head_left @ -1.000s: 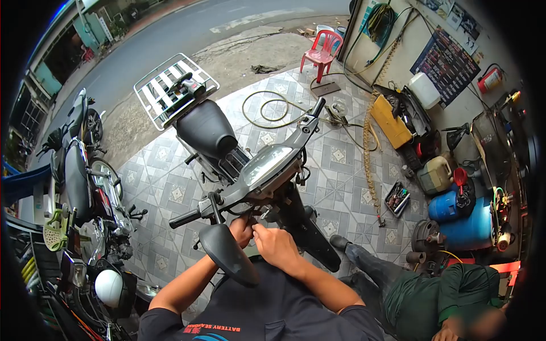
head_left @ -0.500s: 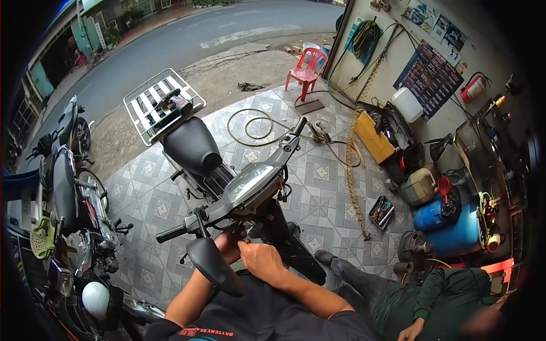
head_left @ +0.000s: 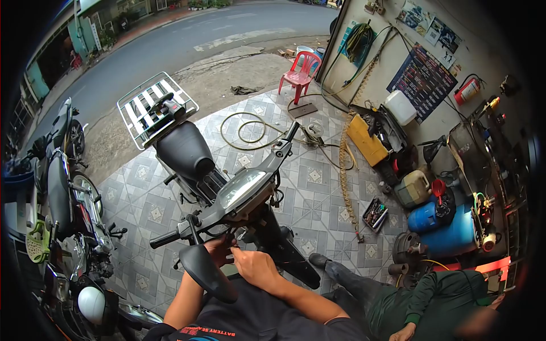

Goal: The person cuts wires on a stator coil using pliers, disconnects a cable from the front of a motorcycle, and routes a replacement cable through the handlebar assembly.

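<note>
**Two hands under a motorcycle's handlebar**

Seen from above, a motorcycle [head_left: 227,187] stands on tiled floor [head_left: 318,193]. Both hands sit close together just beneath its headlight cowl [head_left: 242,187]: left hand [head_left: 219,250] and right hand [head_left: 253,266], fingers curled on something small and hidden. A round mirror [head_left: 206,273] overlaps the left forearm.

Motorbike [head_left: 227,187] standing on tiled floor [head_left: 318,187], left hand [head_left: 219,250] and right hand [head_left: 253,266] working under its headlight [head_left: 242,187], mirror [head_left: 206,271] alongside.
</note>
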`<state>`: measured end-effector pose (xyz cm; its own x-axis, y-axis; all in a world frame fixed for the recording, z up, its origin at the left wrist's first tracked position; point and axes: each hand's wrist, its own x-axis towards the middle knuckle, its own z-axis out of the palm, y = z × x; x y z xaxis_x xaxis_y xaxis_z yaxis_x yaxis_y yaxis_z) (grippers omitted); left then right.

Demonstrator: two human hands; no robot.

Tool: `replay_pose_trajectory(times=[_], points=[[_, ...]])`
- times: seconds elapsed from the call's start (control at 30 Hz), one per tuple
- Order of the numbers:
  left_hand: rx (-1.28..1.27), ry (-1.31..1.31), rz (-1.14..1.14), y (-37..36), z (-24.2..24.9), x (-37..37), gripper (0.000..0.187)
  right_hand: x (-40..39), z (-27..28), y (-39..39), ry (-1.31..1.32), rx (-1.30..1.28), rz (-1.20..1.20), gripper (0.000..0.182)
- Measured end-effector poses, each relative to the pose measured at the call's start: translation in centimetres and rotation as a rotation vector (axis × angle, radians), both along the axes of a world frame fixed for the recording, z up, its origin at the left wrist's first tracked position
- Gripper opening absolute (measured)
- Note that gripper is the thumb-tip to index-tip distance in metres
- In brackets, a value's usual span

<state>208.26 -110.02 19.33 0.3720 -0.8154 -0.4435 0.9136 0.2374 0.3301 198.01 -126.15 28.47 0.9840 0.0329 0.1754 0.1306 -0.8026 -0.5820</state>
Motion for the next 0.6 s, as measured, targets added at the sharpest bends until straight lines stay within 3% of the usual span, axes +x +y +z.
replay_pose_trajectory(times=[0.07, 0.17, 0.2, 0.27, 0.4, 0.57, 0.6], points=[[0.004, -0.006, -0.001, 0.0, -0.1, -0.4, 0.033, -0.3, -0.3, 0.1, -0.006, 0.012, 0.01, 0.012], [0.346, -0.29, 0.019, -0.6, 2.1, -0.6, 0.033, -0.3, -0.2, -0.1, 0.037, -0.024, 0.01, 0.012], [0.367, -0.262, 0.022, -0.7, 3.4, -0.8, 0.033, -0.5, -0.3, 0.0, 0.059, -0.043, 0.009, 0.012], [0.562, -0.582, -0.042, -1.3, 6.0, -0.5, 0.033, -0.4, -0.1, 0.2, 0.097, -0.055, 0.036, 0.012], [0.622, -0.785, -0.052, -1.6, 4.9, -0.6, 0.034, -0.2, -0.4, 0.3, 0.125, -0.127, 0.078, 0.013], [0.64, -0.589, -0.026, -1.4, 3.3, -1.0, 0.035, -0.3, -1.2, 0.2, 0.103, -0.174, 0.095, 0.013], [0.559, -0.444, 0.001, -1.4, 3.3, -0.9, 0.034, -0.2, -1.2, 0.2, 0.092, -0.178, 0.094, 0.013]])
